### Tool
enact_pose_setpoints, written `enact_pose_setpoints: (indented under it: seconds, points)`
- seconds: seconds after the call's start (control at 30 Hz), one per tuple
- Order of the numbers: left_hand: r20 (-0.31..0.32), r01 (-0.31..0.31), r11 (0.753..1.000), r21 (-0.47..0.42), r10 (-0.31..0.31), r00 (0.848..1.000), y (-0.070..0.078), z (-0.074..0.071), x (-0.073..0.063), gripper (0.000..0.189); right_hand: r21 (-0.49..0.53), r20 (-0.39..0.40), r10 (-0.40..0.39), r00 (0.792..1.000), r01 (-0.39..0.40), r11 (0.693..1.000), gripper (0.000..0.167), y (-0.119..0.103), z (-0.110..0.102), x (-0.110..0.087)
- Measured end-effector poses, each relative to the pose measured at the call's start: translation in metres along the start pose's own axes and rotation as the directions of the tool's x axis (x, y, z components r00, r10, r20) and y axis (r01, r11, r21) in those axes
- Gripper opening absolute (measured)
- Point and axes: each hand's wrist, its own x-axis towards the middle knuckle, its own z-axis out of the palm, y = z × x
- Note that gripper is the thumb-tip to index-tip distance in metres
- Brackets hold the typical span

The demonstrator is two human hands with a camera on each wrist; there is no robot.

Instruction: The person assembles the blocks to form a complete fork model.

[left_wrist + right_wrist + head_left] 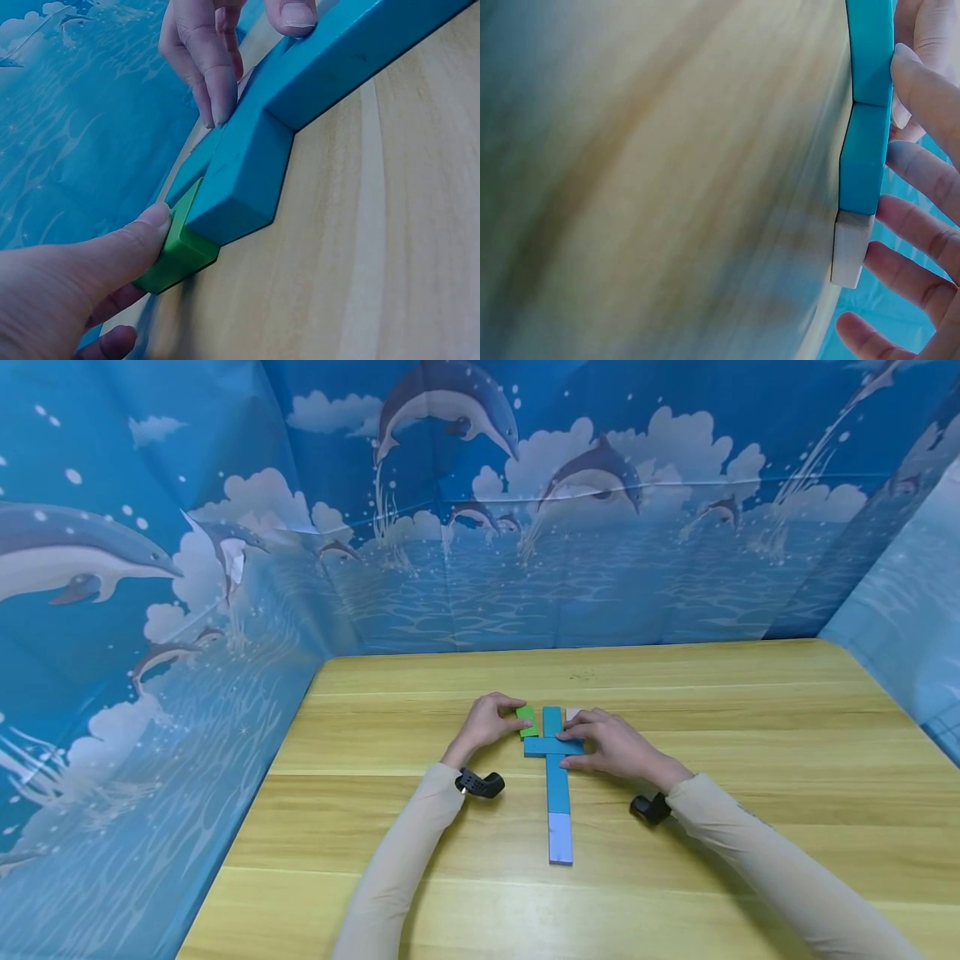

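My left hand (487, 720) holds a small green block (527, 720) between thumb and fingers. In the left wrist view the block meets the end of a blue crosspiece (534, 747). The crosspiece lies across a line of blue blocks, with a short blue block (551, 720) above it and a long blue block (557, 785) below. My right hand (618, 747) rests on the right part, its fingers spread. Its thumb touches the long block, while other fingers touch the crosspiece and a pale block (851, 247). The hand partly hides the pale block in the head view.
A lavender block (560, 839) continues the line at its near end. All the pieces lie on a wood-grain table (360, 827). Behind and to the left hangs a blue dolphin-print sheet (480, 585). Each wrist carries a black strap device (480, 783).
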Motion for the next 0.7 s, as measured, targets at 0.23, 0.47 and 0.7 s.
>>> enact_pose_setpoints:
  seconds: [0.23, 0.47, 0.7]
  points:
    - [0.005, -0.008, 1.0, 0.007, 0.008, 1.0, 0.0004, -0.0003, -0.0001, 0.043, 0.003, 0.009, 0.011, 1.0, -0.011, 1.0, 0.049, -0.0007, -0.0008, 0.0005]
    - [0.011, -0.026, 0.999, 0.022, 0.026, 1.0, 0.0027, -0.0003, -0.0002, 0.043, -0.004, 0.011, 0.015, 1.0, -0.015, 1.0, 0.049, -0.001, -0.0015, 0.0007]
    - [0.026, -0.023, 1.0, 0.001, 0.023, 0.999, 0.0032, 0.0003, -0.0006, 0.042, -0.009, 0.01, 0.016, 1.0, -0.016, 1.0, 0.05, -0.0007, -0.0007, 0.0001]
